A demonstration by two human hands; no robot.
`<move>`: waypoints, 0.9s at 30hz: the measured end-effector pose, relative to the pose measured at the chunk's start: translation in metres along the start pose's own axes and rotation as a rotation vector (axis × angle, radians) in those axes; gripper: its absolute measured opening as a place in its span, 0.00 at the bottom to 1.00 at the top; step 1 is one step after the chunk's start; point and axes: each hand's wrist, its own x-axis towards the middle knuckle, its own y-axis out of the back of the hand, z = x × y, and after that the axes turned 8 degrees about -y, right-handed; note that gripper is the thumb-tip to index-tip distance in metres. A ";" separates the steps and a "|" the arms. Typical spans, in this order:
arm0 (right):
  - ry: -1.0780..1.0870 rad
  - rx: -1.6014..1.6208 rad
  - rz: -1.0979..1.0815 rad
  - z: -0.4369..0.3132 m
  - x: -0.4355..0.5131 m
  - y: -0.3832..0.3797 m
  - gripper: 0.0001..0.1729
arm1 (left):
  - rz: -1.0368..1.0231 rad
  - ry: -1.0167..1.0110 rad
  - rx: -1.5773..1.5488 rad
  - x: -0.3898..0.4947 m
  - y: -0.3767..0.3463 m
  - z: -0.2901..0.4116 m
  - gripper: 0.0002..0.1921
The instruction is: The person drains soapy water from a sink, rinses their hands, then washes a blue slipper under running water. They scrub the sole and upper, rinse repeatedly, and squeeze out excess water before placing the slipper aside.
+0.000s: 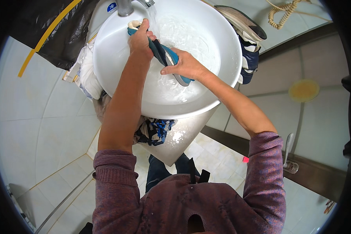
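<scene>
Over the white washbasin [235, 58], my two hands grip a teal shoe with a grey sole [157, 50], tilted across the bowl. My left hand [141, 41] is closed around its upper end, where a cream part shows. My right hand [190, 65] clasps the lower end from the right, thumb across the near side. Much of the shoe is hidden by my fingers. From the metal tap [125, 7], a stream of water [154, 19] falls just right of my left hand. Rippling water [193, 38] lies in the bowl.
A beige shoe [237, 20] and navy-and-white footwear [248, 55] sit against the basin's right side. White cloth [89, 70] lies left of it; patterned fabric [155, 131] hangs below its front rim. Black plastic sheeting [64, 32] is upper left. A door handle [289, 152] juts out right.
</scene>
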 end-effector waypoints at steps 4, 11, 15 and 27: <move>0.040 0.190 -0.007 -0.005 -0.001 -0.002 0.28 | 0.011 0.027 0.054 0.001 -0.001 -0.005 0.15; -0.218 0.614 -0.177 -0.018 -0.009 0.009 0.26 | -0.260 0.120 -0.007 -0.004 -0.001 -0.001 0.21; -0.263 0.663 -0.250 -0.008 -0.012 0.020 0.30 | -0.398 0.339 0.049 0.004 0.006 0.000 0.20; 0.123 0.850 -0.203 0.001 -0.043 0.052 0.29 | -0.207 0.366 -0.160 0.010 0.014 0.001 0.20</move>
